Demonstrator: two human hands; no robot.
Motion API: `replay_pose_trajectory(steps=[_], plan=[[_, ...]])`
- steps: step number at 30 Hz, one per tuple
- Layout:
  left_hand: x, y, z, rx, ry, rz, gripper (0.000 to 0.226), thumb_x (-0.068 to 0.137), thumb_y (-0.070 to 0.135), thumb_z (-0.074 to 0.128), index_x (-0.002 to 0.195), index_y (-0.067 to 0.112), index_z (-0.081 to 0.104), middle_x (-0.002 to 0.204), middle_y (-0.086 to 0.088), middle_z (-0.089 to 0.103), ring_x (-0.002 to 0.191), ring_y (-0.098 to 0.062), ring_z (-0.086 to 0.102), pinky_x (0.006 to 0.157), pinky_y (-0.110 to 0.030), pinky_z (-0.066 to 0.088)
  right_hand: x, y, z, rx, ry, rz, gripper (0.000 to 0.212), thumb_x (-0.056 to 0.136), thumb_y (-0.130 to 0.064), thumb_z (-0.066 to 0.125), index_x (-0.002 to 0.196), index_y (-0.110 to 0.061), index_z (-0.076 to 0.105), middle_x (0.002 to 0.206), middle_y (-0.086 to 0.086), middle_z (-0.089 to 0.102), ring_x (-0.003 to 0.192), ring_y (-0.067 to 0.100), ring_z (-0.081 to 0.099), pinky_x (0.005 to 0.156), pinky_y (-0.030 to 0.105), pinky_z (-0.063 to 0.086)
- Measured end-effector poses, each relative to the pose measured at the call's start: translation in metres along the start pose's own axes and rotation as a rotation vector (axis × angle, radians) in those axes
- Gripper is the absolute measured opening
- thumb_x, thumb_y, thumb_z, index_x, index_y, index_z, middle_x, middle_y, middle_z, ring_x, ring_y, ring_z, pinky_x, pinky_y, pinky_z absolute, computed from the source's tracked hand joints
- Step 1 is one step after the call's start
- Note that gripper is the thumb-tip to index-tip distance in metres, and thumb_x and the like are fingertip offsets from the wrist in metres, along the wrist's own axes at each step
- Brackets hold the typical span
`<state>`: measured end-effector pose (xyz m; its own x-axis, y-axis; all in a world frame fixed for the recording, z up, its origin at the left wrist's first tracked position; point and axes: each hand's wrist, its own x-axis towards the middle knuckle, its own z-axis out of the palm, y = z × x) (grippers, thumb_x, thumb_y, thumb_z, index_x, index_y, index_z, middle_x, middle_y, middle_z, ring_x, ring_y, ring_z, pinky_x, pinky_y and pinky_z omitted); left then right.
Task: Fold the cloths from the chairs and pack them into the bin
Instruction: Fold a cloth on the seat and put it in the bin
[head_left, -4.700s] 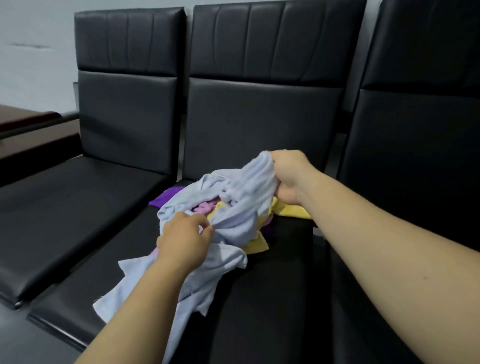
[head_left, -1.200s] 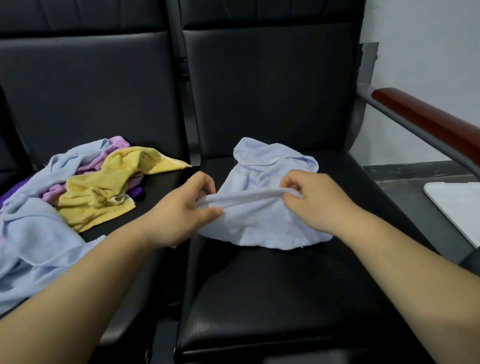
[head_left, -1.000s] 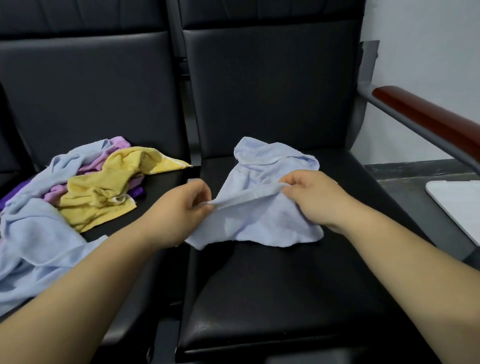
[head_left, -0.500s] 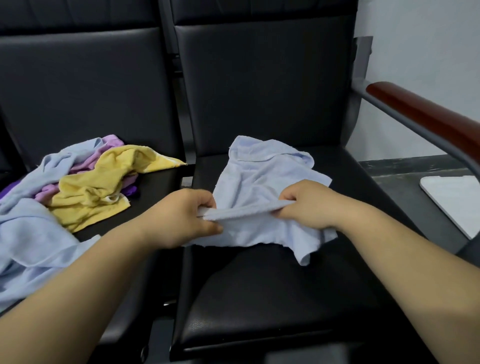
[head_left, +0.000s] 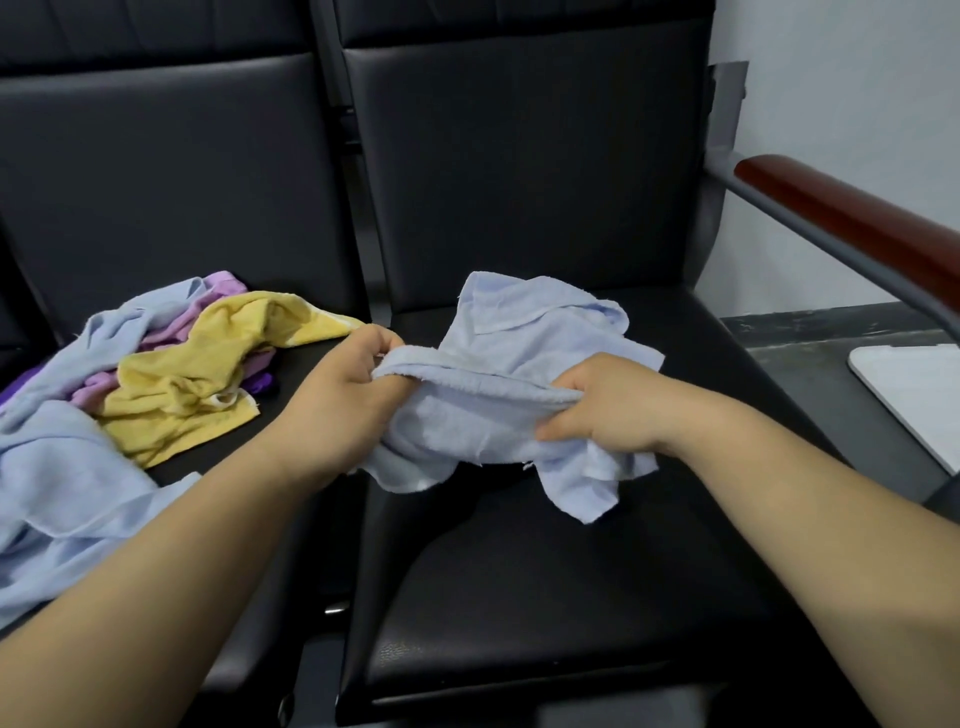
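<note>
Mid-fold on the light blue cloth (head_left: 524, 332), centre of the frame, on the seat (head_left: 519, 571) of the right-hand chair. Pinched along one bunched edge by left hand (head_left: 332, 410) and right hand (head_left: 608, 410), with each grip curled tight on the fabric. Next, probably: pull taut, lay flat, double over. Open seat toward the lower frame; unfolded pile (head_left: 182, 374) at left, armrest (head_left: 857, 218) at upper right. No bin in view.

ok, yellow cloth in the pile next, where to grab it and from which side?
Pinch the yellow cloth at its near right corner, from the right. That corner lies flat and bare on the seat; its left side is bunched against the lilac cloth and big blue cloth, so pulling there would likely drag them. Left hand and right hand grip the small blue cloth.
</note>
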<state>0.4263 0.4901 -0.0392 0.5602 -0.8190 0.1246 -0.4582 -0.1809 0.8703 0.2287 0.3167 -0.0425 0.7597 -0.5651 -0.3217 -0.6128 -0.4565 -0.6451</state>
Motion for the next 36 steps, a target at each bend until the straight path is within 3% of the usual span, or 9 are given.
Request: replay_pose_trajectory(steps=[6, 13, 15, 19, 24, 28, 30, 33, 36], plan=[[0.007, -0.008, -0.011, 0.25, -0.265, 0.065, 0.039, 0.062, 0.047, 0.084, 0.086, 0.02, 0.069, 0.08, 0.002, 0.071, 0.075, -0.016, 0.067, 0.07, -0.035, 0.053, -0.002, 0.001, 0.001, 0.131, 0.014, 0.006, 0.023, 0.093, -0.023, 0.06, 0.073, -0.018, 0.05, 0.069, 0.001, 0.05, 0.068, 0.018, 0.047, 0.062, 0.033, 0.04], [0.01, -0.021, -0.003, 0.222, -0.158, 0.022, 0.018, 0.094, 0.035, 0.065, 0.086, 0.02, 0.058, 0.068, 0.0, 0.063, 0.058, -0.01, 0.056, 0.054, -0.034, 0.048, -0.005, -0.01, -0.003, 0.327, 0.082, -0.231, 0.033, 0.08, -0.028, 0.079, 0.096, -0.002, 0.067, 0.094, 0.026, 0.067, 0.083, 0.041, 0.063, 0.075, 0.05, 0.055], [0.008, -0.012, -0.001, 0.075, -0.096, -0.004, 0.014, 0.095, 0.024, 0.059, 0.085, 0.014, 0.056, 0.063, -0.006, 0.058, 0.05, -0.019, 0.051, 0.042, -0.031, 0.041, -0.005, -0.006, -0.002, 0.249, 0.073, -0.227, 0.026, 0.077, -0.032, 0.087, 0.09, -0.017, 0.07, 0.084, 0.008, 0.071, 0.08, 0.025, 0.07, 0.076, 0.04, 0.058], [0.003, 0.011, -0.001, -0.101, -0.164, 0.061, 0.016, 0.093, 0.016, 0.064, 0.089, 0.001, 0.059, 0.067, -0.014, 0.057, 0.053, -0.03, 0.047, 0.045, -0.028, 0.037, 0.001, -0.002, 0.006, -0.081, 0.089, -0.111, 0.036, 0.084, -0.031, 0.08, 0.072, -0.018, 0.049, 0.06, -0.005, 0.047, 0.05, 0.004, 0.045, 0.049, 0.015, 0.037], [0.001, 0.004, -0.004, 0.363, -0.354, 0.006, 0.021, 0.076, 0.025, 0.085, 0.09, 0.018, 0.071, 0.07, -0.002, 0.073, 0.069, -0.03, 0.07, 0.06, -0.038, 0.055, 0.009, -0.003, 0.006, -0.2, 0.158, -0.085, 0.021, 0.096, -0.018, 0.061, 0.078, -0.007, 0.059, 0.07, 0.008, 0.052, 0.064, 0.015, 0.047, 0.053, 0.023, 0.033], [0.002, -0.003, -0.006, 0.213, -0.249, 0.015, 0.023, 0.083, 0.035, 0.067, 0.098, 0.018, 0.067, 0.081, 0.007, 0.075, 0.078, -0.021, 0.072, 0.076, -0.05, 0.058, 0.013, 0.0, 0.003, -0.281, 0.308, -0.297, 0.013, 0.083, -0.017, 0.08, 0.091, -0.014, 0.07, 0.081, -0.002, 0.064, 0.067, 0.006, 0.052, 0.054, 0.013, 0.03], [0.004, -0.007, -0.005, 0.194, -0.151, 0.034, 0.008, 0.093, 0.024, 0.066, 0.094, 0.017, 0.061, 0.071, 0.013, 0.068, 0.061, 0.0, 0.059, 0.056, -0.032, 0.053, 0.011, 0.0, 0.003, -0.237, 0.271, -0.428, 0.015, 0.079, -0.012, 0.085, 0.082, -0.022, 0.073, 0.073, -0.007, 0.065, 0.066, 0.003, 0.055, 0.058, 0.009, 0.028], [0.003, 0.0, -0.002, 0.078, -0.04, 0.056, 0.006, 0.098, 0.011, 0.056, 0.097, 0.016, 0.061, 0.068, 0.015, 0.065, 0.054, 0.002, 0.055, 0.045, -0.017, 0.043, -0.001, -0.003, -0.002, 0.084, 0.099, -0.291, 0.019, 0.083, -0.029, 0.083, 0.071, -0.029, 0.068, 0.064, -0.006, 0.061, 0.065, 0.003, 0.059, 0.063, 0.02, 0.046], [0.002, 0.015, -0.003, -0.071, -0.098, 0.102, 0.009, 0.095, 0.01, 0.06, 0.102, 0.01, 0.066, 0.076, 0.0, 0.07, 0.062, -0.008, 0.062, 0.049, -0.02, 0.045, 0.006, -0.001, 0.006, -0.191, 0.105, -0.15, 0.02, 0.086, -0.032, 0.078, 0.076, -0.021, 0.064, 0.067, 0.002, 0.063, 0.069, 0.012, 0.062, 0.065, 0.027, 0.05]])
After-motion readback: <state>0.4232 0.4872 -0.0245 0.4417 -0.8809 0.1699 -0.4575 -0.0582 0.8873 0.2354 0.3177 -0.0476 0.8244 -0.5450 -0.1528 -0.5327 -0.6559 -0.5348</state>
